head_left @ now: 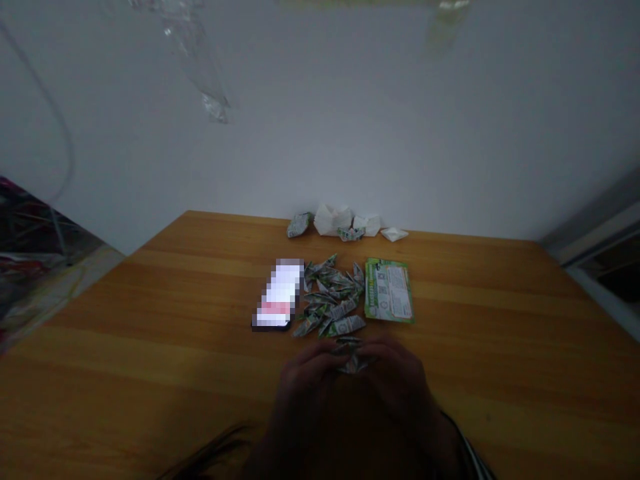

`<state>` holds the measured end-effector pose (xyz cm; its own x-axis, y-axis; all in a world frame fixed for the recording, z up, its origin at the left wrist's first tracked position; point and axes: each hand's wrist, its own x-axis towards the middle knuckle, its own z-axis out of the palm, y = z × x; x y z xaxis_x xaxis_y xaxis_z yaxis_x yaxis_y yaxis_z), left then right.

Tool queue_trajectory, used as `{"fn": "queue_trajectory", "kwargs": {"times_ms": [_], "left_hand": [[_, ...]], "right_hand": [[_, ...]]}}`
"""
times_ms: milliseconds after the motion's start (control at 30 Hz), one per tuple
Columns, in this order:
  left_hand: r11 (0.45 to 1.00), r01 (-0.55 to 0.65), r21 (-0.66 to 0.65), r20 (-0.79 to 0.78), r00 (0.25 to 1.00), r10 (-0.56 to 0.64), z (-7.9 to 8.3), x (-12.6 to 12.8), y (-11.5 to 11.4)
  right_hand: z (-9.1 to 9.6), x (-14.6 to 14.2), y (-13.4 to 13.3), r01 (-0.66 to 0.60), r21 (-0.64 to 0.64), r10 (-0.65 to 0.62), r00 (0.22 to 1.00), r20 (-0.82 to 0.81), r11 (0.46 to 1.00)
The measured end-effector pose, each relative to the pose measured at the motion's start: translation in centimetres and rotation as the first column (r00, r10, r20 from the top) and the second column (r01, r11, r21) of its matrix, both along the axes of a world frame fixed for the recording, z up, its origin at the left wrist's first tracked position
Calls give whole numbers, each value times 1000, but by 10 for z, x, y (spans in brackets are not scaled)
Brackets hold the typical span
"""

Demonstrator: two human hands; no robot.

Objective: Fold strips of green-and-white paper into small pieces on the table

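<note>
Your two hands meet over one folded paper piece (353, 360) on the wooden table (500, 347).

Your left hand (310, 380) and your right hand (396, 373) are both curled, and their fingertips pinch the folded paper piece between them, low above the table. Just beyond your hands lies a pile of folded pieces (331, 300). A phone (279, 297) lies beyond your left hand, a green printed sheet (389, 291) beyond your right one. White crumpled papers (333, 220) lie far ahead.

dim room, wooden table (150, 347) against a plain white wall (350, 133).
</note>
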<state>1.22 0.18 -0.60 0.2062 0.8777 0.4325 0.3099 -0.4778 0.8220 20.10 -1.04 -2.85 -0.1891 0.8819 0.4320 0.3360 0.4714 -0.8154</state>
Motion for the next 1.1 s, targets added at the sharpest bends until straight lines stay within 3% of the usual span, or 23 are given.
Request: {"fn": "queue_trajectory", "kwargs": {"times_ms": [200,400,600,767,833,900,967,1033,1100], "left_hand": [[998,28,-47,-74,997,-32,-2,-3,-3],[999,-31,16,-104,994,33,-8,-4,-7],[1000,7,-27,-74,997,-9,-3,-3,-5],[996,-77,-44,7,997,78,-5,1,-5],[986,-127,-112,30,991,131,-6,4,-6],[949,-173,-264,37,981,189,-5,7,-6],[873,-217,-437,33,966,257,-4,10,-5],[790,-221,-572,37,955,294,-3,12,-2],[741,-177,-648,68,955,288,-4,12,2]], "right_hand": [[-8,1,2,5,72,-7,1000,31,997],[-17,-4,-5,222,65,-218,974,-63,973],[-14,-3,-4,143,70,-146,988,50,987],[-18,-10,-6,239,68,-240,971,9,969],[-20,-12,-7,249,68,-250,968,12,966],[-21,-14,-8,245,47,-246,969,19,968],[-21,-17,-9,239,-29,-239,971,-14,971],[-20,-21,-8,260,-182,-280,955,-94,948],[-19,-24,-7,276,-360,-353,920,-172,892]]}}
